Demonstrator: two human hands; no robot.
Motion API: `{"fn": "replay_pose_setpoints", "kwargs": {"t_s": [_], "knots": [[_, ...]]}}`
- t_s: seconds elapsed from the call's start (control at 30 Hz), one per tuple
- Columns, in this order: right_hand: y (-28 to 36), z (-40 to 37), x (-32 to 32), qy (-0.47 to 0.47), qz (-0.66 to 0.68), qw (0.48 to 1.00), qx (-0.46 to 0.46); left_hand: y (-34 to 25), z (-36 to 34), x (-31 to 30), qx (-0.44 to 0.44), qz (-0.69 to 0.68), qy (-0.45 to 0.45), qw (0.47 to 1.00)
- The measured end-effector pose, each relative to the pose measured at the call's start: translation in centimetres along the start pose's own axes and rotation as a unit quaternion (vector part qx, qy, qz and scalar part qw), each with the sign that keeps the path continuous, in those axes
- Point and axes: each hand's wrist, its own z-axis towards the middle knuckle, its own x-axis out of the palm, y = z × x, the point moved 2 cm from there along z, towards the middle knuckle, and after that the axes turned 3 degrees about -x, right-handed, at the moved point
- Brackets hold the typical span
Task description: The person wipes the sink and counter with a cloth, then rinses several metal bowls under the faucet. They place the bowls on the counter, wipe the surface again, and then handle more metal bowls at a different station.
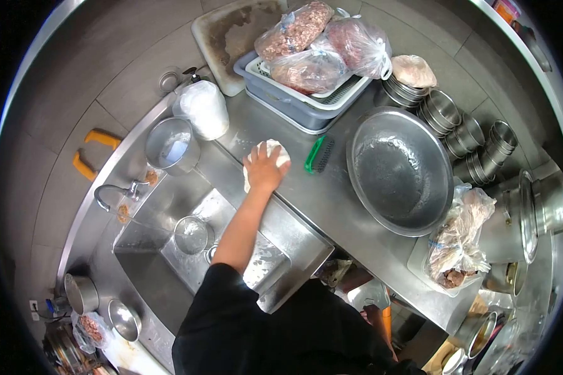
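Observation:
My left hand presses down on a white cloth on the steel counter, fingers spread over it; the palm hides the middle of the cloth. A green-handled brush lies just to the right of it. Low beside my body, my right hand shows only partly and in shadow, so its fingers cannot be made out. The steel sink below my left arm holds a round steel container.
A large steel basin stands on the counter. Bagged minced meat sits in stacked baskets at the back. Steel pots line the right; a faucet, a steel pot and a white bag are left.

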Motion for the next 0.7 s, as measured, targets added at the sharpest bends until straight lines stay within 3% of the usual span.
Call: {"fn": "replay_pose_setpoints", "kwargs": {"t_s": [0.07, 0.1, 0.27, 0.33, 0.37, 0.47, 0.53, 0.6, 0.63, 0.7], "knots": [[-1.3, -0.2, 0.0, -0.025, -0.011, 1.000, 0.009, 1.7, 1.1, 2.0, -0.004, -0.056, 0.117, 0.992], [-2.1, -0.6, 0.2, -0.027, -0.008, 1.000, 0.013, 2.3, 1.9, 2.9, 0.028, -0.070, 0.058, 0.995], [-3.1, -1.6, -0.3, -0.028, 0.033, 0.999, 0.024, 6.0, 9.8, 4.4, 0.028, -0.032, -0.017, 0.999], [-1.6, -2.9, 0.3, -0.035, -0.043, 0.998, -0.033, 9.8, 10.2, 8.0, 0.055, -0.004, -0.012, 0.998], [-1.5, -2.8, 0.6, -0.034, 0.013, 0.999, -0.007, 10.8, 9.8, 9.2, 0.084, 0.028, -0.014, 0.996], [0.3, -2.6, 1.2, -0.013, 0.016, 0.999, 0.048, 11.2, 7.7, 7.4, 0.091, -0.032, 0.040, 0.995], [0.7, -2.0, 1.7, 0.006, 0.011, 1.000, 0.028, 11.7, 5.6, 5.3, 0.106, -0.043, 0.036, 0.993], [2.1, -1.7, 2.1, 0.012, -0.161, 0.977, -0.136, 11.9, 3.0, 2.5, 0.151, -0.186, 0.138, 0.961], [2.5, -1.5, 2.2, 0.018, -0.165, 0.976, -0.141, 11.7, 1.4, 0.9, 0.152, -0.226, 0.154, 0.950], [2.6, -0.1, 1.8, 0.011, -0.013, 0.999, -0.036, 11.7, -1.7, -2.1, 0.155, -0.262, 0.165, 0.938]]}}
